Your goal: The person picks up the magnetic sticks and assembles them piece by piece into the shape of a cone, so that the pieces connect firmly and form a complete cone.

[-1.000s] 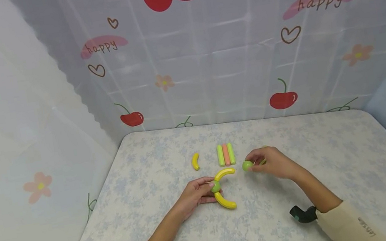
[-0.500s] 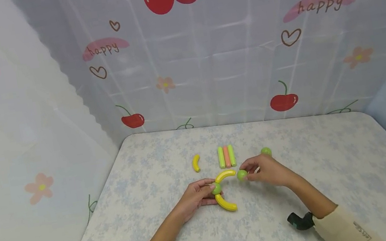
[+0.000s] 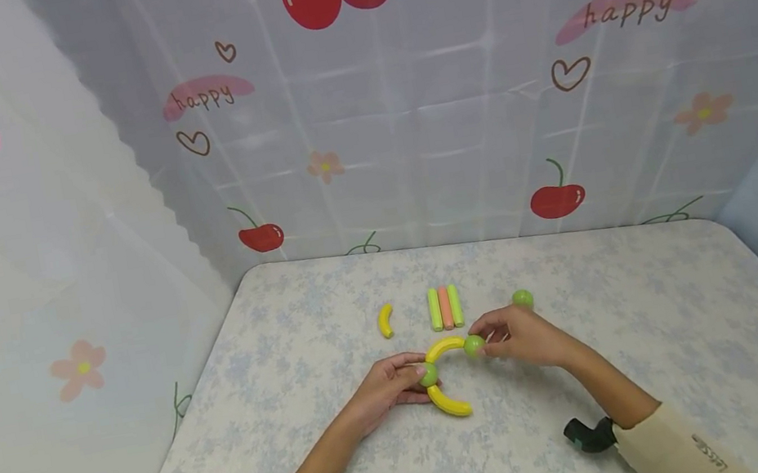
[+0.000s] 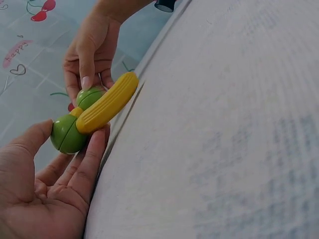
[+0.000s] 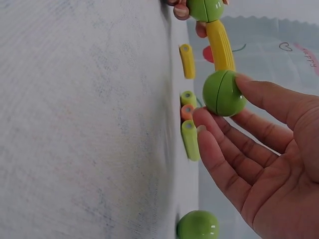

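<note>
My left hand (image 3: pixel 387 391) pinches a green ball (image 3: pixel 428 375) between thumb and fingers. Two curved yellow rods branch from that ball: an upper rod (image 3: pixel 444 346) and a lower rod (image 3: pixel 452 403). At the upper rod's far end is a second green ball (image 5: pixel 224 93), pinched by the thumb and fingertips of my right hand (image 3: pixel 525 336). Ball and rod end meet in the right wrist view; how firmly they are joined cannot be told. In the left wrist view, the lower rod (image 4: pixel 108 102) points away with its far end free.
Behind the hands lie a short curved yellow rod (image 3: pixel 385 321) and a row of straight rods, two light green (image 3: pixel 435 310) and one pink (image 3: pixel 446 308). Beyond the right hand sits another green ball (image 3: pixel 523 298). A patterned curtain (image 3: pixel 390 119) rises along the table's back edge.
My right hand has moved left and nearer with its ball, from apart to touching the upper yellow rod. The spare green ball behind it has come into sight. My left hand has shifted slightly right.
</note>
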A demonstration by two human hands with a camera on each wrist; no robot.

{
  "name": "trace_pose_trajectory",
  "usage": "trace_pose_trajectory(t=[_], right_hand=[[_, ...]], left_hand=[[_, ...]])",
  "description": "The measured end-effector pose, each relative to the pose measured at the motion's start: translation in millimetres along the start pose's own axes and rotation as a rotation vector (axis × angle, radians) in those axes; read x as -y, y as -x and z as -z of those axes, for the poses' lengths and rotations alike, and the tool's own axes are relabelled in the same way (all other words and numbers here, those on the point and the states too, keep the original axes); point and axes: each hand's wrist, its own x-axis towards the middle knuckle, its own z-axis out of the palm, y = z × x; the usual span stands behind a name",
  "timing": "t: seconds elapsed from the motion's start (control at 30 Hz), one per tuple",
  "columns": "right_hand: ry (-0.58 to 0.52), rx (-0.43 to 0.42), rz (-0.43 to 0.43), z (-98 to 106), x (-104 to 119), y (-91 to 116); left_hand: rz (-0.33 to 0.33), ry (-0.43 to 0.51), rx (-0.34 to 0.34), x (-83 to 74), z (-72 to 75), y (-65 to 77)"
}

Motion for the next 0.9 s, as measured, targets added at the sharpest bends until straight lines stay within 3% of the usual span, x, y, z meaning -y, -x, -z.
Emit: trace_pose_trajectory(t=[0.2, 0.53, 0.7, 0.9], right_hand=[[-0.085, 0.045, -0.040, -1.9, -8.0, -0.2], [-0.229, 0.106, -0.051, -5.2, -16.7, -0.5], [-0.251, 0.120, -0.074, -6.4, -15.2, 0.6], [-0.244, 0.124, -0.062, -9.6, -15.6, -2.2]], left_hand=[[-0.002, -0.040, 0.002, 0.6, -1.1, 0.4], [-0.036, -0.223, -0.018, -1.8, -5.2, 1.6], [-0.051, -0.320, -0.060, -1.8, -7.5, 0.5], [-0.021, -0.406, -0.095, -4.9, -7.7, 0.8]])
